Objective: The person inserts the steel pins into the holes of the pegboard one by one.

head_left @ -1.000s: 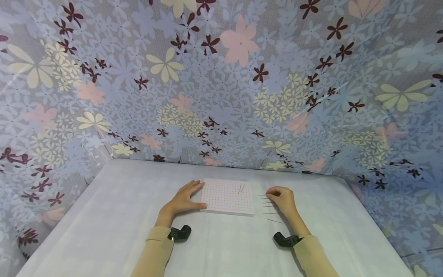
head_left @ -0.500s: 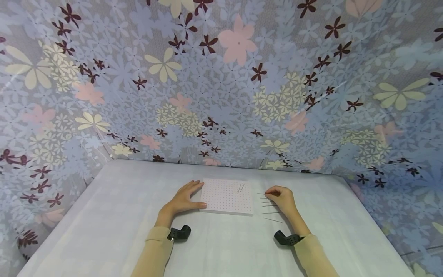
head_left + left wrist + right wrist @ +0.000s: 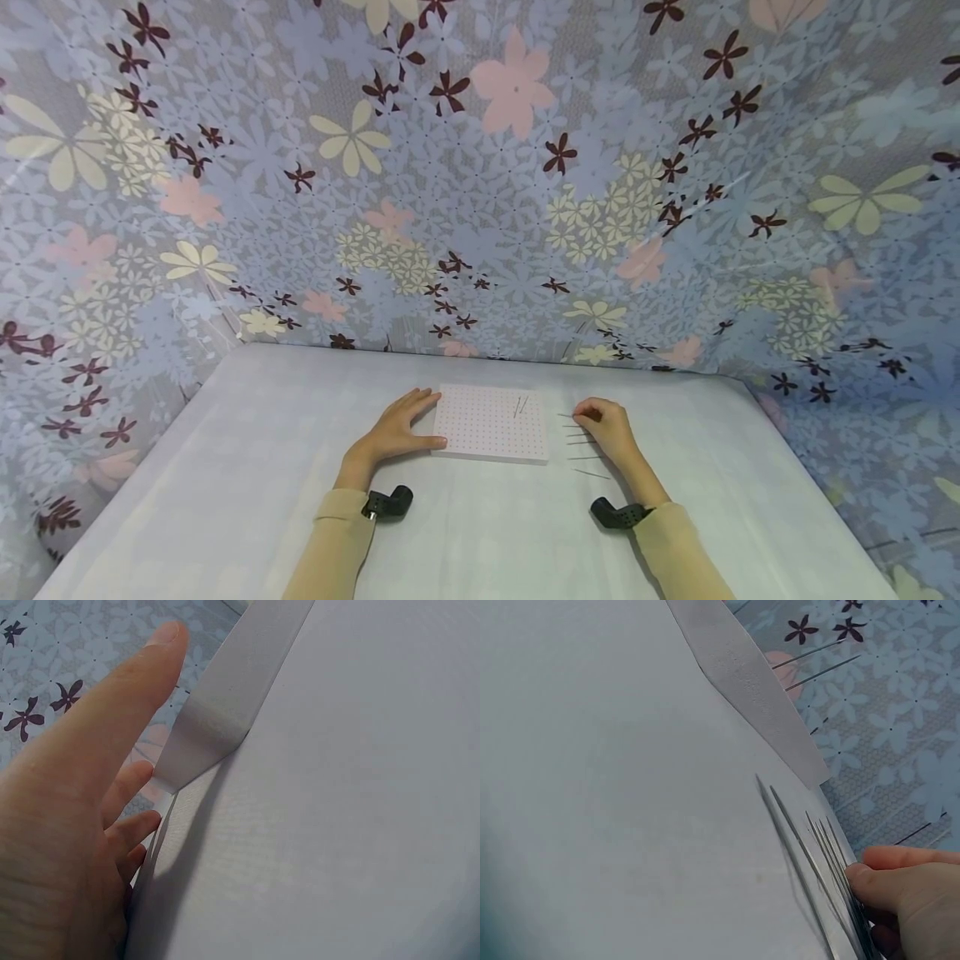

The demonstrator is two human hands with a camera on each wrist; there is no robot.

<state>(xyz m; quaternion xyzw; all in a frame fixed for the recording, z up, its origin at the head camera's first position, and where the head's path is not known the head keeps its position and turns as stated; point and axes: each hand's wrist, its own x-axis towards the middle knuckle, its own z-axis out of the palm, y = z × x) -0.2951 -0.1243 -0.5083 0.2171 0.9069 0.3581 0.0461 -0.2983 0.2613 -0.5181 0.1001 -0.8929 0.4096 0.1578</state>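
Currently I have the right hand [image 3: 609, 429] nearer, curled fingertips at the farthest thin grey metal needle [image 3: 566, 415], can't tell if pinched, long axis pointing left toward the flat white dot-gridded board [image 3: 480, 425], which the left hand [image 3: 392, 429] touches, fingers spread.

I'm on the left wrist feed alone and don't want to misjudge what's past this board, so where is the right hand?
Observer: The right hand is to the right of the white board, apart from it.
Operator: I only get the board's sides here. Is anything on its top?
Observer: Yes, two thin metal sticks jut up from it, in its right half.
Operator: Any loose ones?
Observer: Yes, several loose sticks lie on the table to the right of the board, by that hand.
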